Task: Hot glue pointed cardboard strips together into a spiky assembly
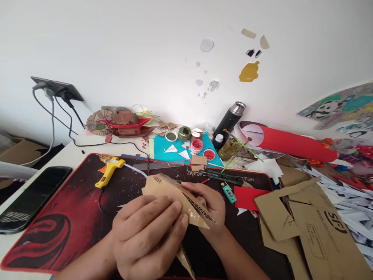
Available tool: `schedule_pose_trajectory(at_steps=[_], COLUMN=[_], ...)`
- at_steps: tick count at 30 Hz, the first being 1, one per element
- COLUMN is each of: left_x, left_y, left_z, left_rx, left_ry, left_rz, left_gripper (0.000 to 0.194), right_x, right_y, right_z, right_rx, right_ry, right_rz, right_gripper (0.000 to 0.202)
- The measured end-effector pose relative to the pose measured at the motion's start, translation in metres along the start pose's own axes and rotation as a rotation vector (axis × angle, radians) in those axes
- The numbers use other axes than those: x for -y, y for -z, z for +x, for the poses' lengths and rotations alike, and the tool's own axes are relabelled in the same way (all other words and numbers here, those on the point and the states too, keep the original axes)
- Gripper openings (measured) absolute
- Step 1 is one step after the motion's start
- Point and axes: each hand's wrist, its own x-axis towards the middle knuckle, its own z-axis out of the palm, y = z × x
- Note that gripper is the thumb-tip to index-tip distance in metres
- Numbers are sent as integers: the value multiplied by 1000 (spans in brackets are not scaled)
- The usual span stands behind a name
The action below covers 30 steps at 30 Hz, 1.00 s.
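A folded brown cardboard piece [163, 190] with printed marks is held up over the dark desk mat [87, 229]. My left hand [145, 237] pinches its near side between thumb and fingers. On the far right side of the same piece, my right hand [211, 202] grips it, its fingers partly hidden behind the card. Glossy spots show along the lower right part of the card. A narrow strip points down below my left hand; whether it belongs to the same piece I cannot tell. Left of the hands lies a yellow hot glue gun [109, 171].
Paint jars [184, 133] stand on a blue sheet [163, 149] at the back. A utility knife [223, 177] and red paper [249, 197] lie beyond my right hand. Cardboard sheets [317, 229] cover the right side. A phone [32, 198] lies left, a black flask [230, 120] behind.
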Motion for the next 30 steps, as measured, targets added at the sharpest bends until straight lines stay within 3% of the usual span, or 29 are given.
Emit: schedule_pose_trajectory(at_steps=[1, 7, 13, 22, 30], left_x=[1, 11, 21, 26, 21], left_y=[-3, -11, -11, -24, -25], left_z=[-4, -11, -2, -21, -3], left_rx=[-15, 17, 29, -64, -84], left_ry=[-100, -146, -49, 41, 95], left_rz=[43, 63, 33, 29, -19], left_gripper=[19, 16, 15, 23, 11], right_x=[-1, -2, -2, 5, 4], right_y=[-1, -1, -2, -2, -5], right_z=[0, 0, -3, -1, -3], right_rx=[3, -6, -41, 16, -30], right_ry=[-2, -13, -35, 71, 160], right_rz=[13, 12, -6, -35, -141], right_gripper=[52, 39, 28, 33, 35])
